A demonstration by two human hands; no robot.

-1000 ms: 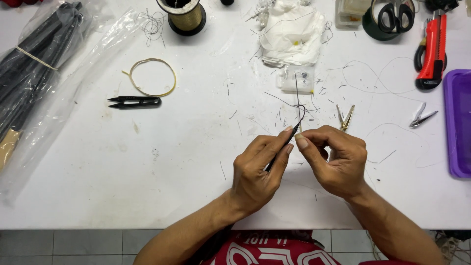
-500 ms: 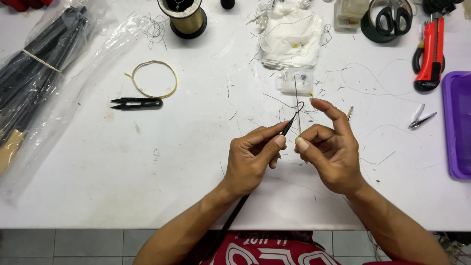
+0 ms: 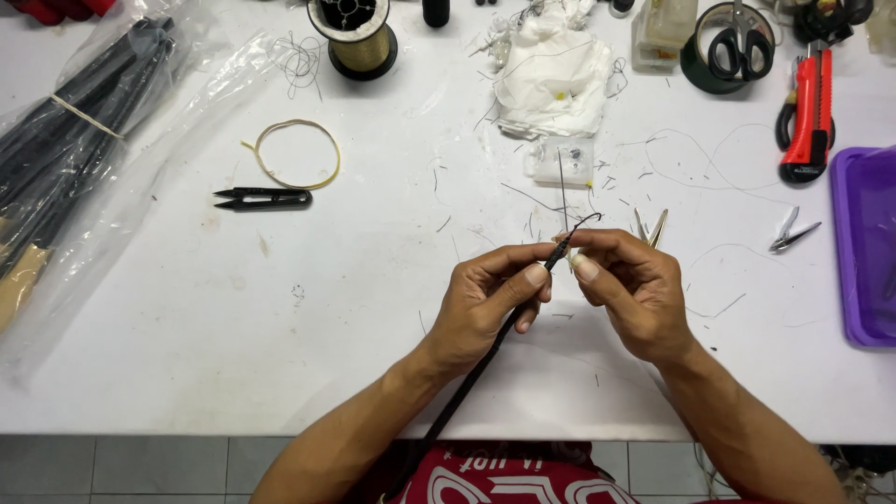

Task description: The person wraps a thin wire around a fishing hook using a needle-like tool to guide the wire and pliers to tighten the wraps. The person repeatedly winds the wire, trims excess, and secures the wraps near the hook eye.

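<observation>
Head view shows the left hand [image 3: 485, 303] pinching a thin black rod [image 3: 467, 387] near its upper tip between thumb and forefinger, a grip that seems meant to steady the tip for fine work. The right hand [image 3: 630, 289] closes on the same tip from the other side, fingertips pinched just beside the left thumb, apparently on a fine dark thread [image 3: 583, 221] that curls up out of the tip; what exactly sits between those fingers is hidden.

The rod hangs above the near edge of the white worktop [image 3: 280, 373]. Its long axis runs diagonally: the lower end drops toward the person's lap, the working tip points up and to the right, away from the body.

Just beyond the right hand lie small gold snips [image 3: 651, 227], within easy reach. Farther right sit small metal nippers [image 3: 791, 233] and a purple tray [image 3: 863, 252]. To the left lie black thread snips [image 3: 263, 198] and a yellow rubber band [image 3: 296, 154]; a bag of black rods [image 3: 65, 159] lies at the far left. A spool of gold thread [image 3: 359, 37] stands at the back.
</observation>
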